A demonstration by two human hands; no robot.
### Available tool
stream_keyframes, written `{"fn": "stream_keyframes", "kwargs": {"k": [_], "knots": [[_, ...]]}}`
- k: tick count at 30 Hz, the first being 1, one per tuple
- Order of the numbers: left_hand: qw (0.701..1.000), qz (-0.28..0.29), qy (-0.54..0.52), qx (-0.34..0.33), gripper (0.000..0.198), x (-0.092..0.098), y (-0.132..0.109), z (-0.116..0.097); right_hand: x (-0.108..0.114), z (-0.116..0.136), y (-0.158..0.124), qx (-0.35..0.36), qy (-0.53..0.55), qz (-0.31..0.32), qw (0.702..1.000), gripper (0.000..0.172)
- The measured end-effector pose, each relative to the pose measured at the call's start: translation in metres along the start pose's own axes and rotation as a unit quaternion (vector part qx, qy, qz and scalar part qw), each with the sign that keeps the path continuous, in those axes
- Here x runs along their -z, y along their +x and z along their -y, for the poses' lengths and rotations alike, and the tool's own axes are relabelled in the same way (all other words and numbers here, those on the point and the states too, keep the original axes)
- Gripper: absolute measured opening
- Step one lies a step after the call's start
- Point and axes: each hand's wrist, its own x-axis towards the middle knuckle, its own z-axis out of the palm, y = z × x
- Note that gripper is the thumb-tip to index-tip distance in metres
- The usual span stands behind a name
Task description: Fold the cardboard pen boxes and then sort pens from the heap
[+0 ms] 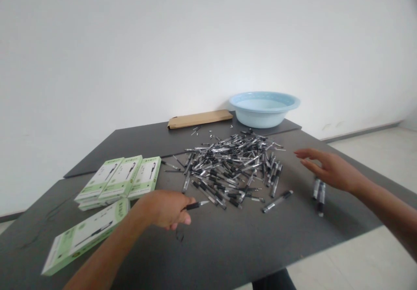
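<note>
Left: one pen box [86,234] slants before stacked boxes [121,178], probably placed there to leave the middle for pens. Left hand [159,207] curls its fingers round a black pen [194,205], bare tip rightward, likely so the point is free. Centre: pen heap [230,164] crowds the table [224,248], in the way of cardboard [200,119] and blue basin [263,117] behind. Loose pen [277,201] lies apart. Right hand [330,168]: fingers extended, nothing seen in them, partly hiding several pens [320,196]; contact unclear.

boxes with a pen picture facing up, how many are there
4: a left box, a middle box and a right box side by side, plus a front box nearer the camera, near the left hand. More may lie hidden beneath that row.
</note>
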Motion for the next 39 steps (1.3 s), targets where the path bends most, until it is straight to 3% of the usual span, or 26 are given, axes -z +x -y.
{"fn": "stream_keyframes", "kwargs": {"k": [4, 8, 14, 20, 23, 26, 29, 31, 33, 35, 37, 39], "knots": [[1.000, 0.013, -0.002, 0.001, 0.055, -0.002, 0.004, -0.001, -0.020, -0.036, -0.049, 0.037, -0.047, 0.015, 0.998, 0.058], [1.000, 0.026, -0.013, 0.000, 0.054, -0.003, 0.006, -0.002, -0.050, -0.038, -0.055, 0.045, -0.069, 0.045, 0.996, 0.063], [1.000, 0.023, -0.013, 0.008, 0.049, -0.002, 0.004, -0.003, -0.090, -0.019, 0.011, 0.061, -0.034, -0.013, 0.997, 0.054], [1.000, 0.018, -0.011, 0.016, 0.044, -0.001, 0.004, -0.002, -0.119, 0.006, 0.092, 0.068, 0.041, -0.155, 0.985, 0.049], [1.000, 0.015, -0.014, 0.016, 0.048, -0.001, 0.003, -0.001, -0.126, 0.012, 0.115, 0.048, 0.056, -0.196, 0.978, 0.052], [1.000, 0.007, -0.011, 0.016, 0.047, 0.001, 0.001, -0.001, -0.121, 0.014, 0.120, 0.027, 0.060, -0.217, 0.974, 0.053], [1.000, 0.003, -0.009, 0.016, 0.045, 0.002, -0.002, -0.001, -0.099, 0.019, 0.100, 0.009, 0.070, -0.229, 0.971, 0.052], [1.000, 0.003, -0.005, 0.012, 0.045, 0.002, -0.003, -0.001, -0.079, 0.028, 0.069, 0.010, 0.088, -0.194, 0.977, 0.049], [1.000, 0.005, -0.004, 0.012, 0.046, 0.002, -0.002, -0.002, -0.061, 0.040, 0.026, 0.044, 0.088, -0.112, 0.989, 0.047], [1.000, 0.018, -0.010, 0.019, 0.047, 0.002, 0.000, -0.004, -0.048, 0.052, -0.021, 0.128, 0.066, 0.003, 0.990, 0.053], [0.999, 0.033, -0.022, 0.023, 0.047, 0.001, 0.002, -0.007, -0.043, 0.061, -0.059, 0.210, 0.009, 0.105, 0.972, 0.066], [0.998, 0.045, -0.031, 0.023, 0.048, -0.001, 0.005, -0.010, -0.046, 0.064, -0.078, 0.245, -0.038, 0.156, 0.956, 0.074]]}}
